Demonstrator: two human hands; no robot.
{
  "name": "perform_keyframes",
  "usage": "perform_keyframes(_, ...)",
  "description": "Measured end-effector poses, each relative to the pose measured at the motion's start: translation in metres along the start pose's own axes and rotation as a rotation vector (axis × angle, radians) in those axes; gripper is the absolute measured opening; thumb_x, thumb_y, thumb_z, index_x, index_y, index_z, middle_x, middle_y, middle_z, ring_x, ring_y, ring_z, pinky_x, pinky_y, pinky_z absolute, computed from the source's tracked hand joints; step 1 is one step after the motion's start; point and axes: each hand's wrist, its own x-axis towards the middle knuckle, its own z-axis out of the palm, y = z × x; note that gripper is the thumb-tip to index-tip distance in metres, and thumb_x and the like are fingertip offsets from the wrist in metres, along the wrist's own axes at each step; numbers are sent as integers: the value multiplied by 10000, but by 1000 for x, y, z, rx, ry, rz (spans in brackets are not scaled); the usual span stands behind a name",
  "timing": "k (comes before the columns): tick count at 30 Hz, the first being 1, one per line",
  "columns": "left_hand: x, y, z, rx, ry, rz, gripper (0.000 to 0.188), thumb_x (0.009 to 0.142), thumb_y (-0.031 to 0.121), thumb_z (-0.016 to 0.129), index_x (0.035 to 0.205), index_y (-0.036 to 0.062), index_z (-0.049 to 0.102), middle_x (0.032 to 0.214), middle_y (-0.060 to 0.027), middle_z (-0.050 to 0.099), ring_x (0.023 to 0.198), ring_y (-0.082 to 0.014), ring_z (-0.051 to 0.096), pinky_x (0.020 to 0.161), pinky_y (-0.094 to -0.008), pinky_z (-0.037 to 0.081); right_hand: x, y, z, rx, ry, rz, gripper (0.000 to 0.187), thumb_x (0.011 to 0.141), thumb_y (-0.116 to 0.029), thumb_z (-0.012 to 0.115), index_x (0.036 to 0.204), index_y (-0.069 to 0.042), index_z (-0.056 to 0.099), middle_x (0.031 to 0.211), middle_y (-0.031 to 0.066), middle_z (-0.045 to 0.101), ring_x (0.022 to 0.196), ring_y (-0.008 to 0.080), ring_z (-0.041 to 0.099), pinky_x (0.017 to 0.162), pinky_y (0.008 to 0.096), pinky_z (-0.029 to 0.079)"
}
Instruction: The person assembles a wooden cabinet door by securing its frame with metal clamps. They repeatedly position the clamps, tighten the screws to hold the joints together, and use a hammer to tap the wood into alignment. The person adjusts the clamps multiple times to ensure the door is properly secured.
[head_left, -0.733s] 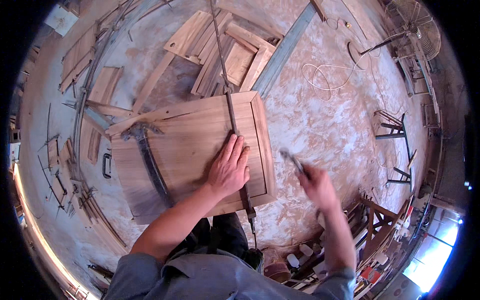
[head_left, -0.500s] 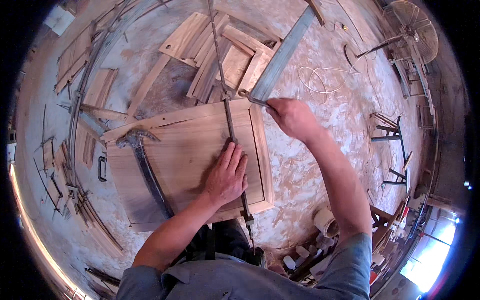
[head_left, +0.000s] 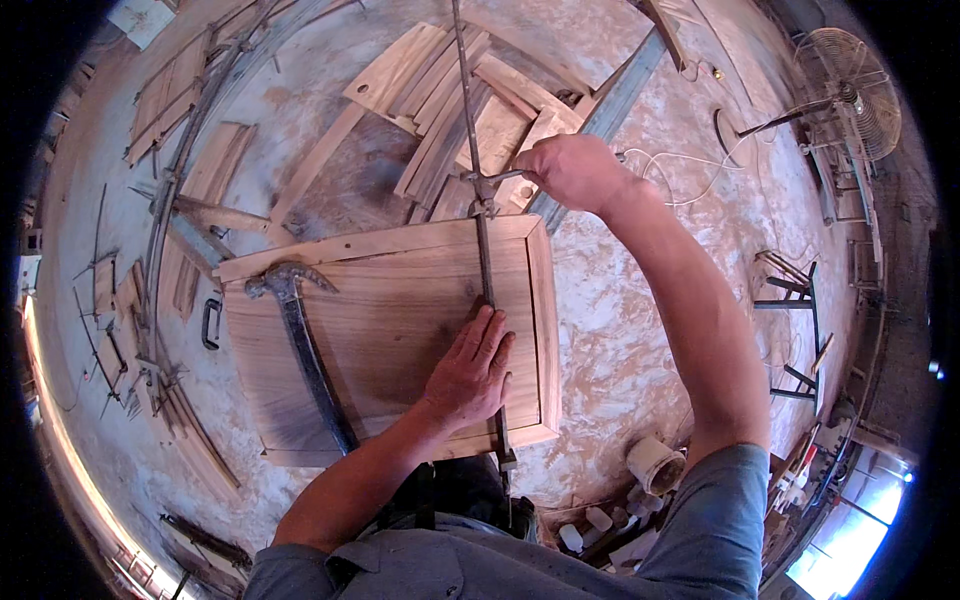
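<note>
A framed wooden panel (head_left: 400, 350) lies in front of me, with a long bar clamp (head_left: 486, 262) stretched across it from far to near. My left hand (head_left: 470, 368) rests on the panel and the clamp's bar, fingers extended. Beyond the panel's far edge, my right hand (head_left: 575, 172) grips a metal wrench (head_left: 508, 175), its other end at the clamp's screw end. A claw hammer (head_left: 305, 345) lies on the left part of the panel, its handle end partly behind my left forearm.
Wooden boards (head_left: 430, 95) are piled past the panel, beside a long bluish beam (head_left: 625, 90). Left stand more clamps and a small G-clamp (head_left: 211, 324). On the right are a fan (head_left: 848, 95), a cable and a white bucket (head_left: 655, 465).
My right hand has moved up, bringing the wrench's end from beside the clamp to its screw end. The left hand stays on the bar. The whole view has shifted slightly.
</note>
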Motion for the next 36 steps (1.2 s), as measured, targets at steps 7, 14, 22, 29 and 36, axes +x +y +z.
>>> perform_keyframes(7, 0, 1, 3, -61, 3, -23, 551, 747, 223, 672, 1198, -73, 564, 1450, -297, 373, 1383, -450, 332, 1129, -496, 332, -45, 2, 2, 171, -103, 54, 148, 902, -189, 571, 981, -88, 645, 891, 169, 663, 853, 382, 634, 698, 450, 523)
perform_keyframes(14, 1, 2, 1, 28, -14, 8, 543, 797, 272, 609, 1174, -118, 583, 1421, -322, 397, 1379, -455, 329, 1134, -488, 316, -94, -46, 53, 765, 107, 332, 268, 955, -234, 543, 1083, -27, 656, 956, 224, 672, 865, 412, 650, 772, 446, 524)
perform_keyframes(22, 3, 2, 0, 37, 1, 10, 562, 803, 261, 608, 1203, -129, 548, 1395, -325, 396, 1357, -475, 338, 1125, -494, 324, -85, -136, 73, 1756, 207, 903, 279, 972, -243, 563, 1037, 17, 642, 655, 75, 571, 539, 156, 527, 506, 319, 435)
perform_keyframes(29, -1, -3, 17, -72, 51, 9, 576, 829, 240, 590, 1288, -94, 491, 1357, -303, 417, 1317, -469, 369, 1123, -509, 330, -66, -176, 57, 2187, 426, 1104, 174, 984, -228, 560, 920, -66, 568, 601, -31, 411, 427, 80, 311, 393, 257, 252)
perform_keyframes(36, -2, 0, 14, -93, -101, -1, 569, 882, 274, 550, 1368, -3, 450, 1297, -232, 491, 1277, -440, 410, 1082, -508, 349, -60, -189, 60, 2283, 493, 1100, 217, 970, -260, 579, 836, -109, 499, 607, -28, 403, 430, 96, 350, 385, 276, 271)
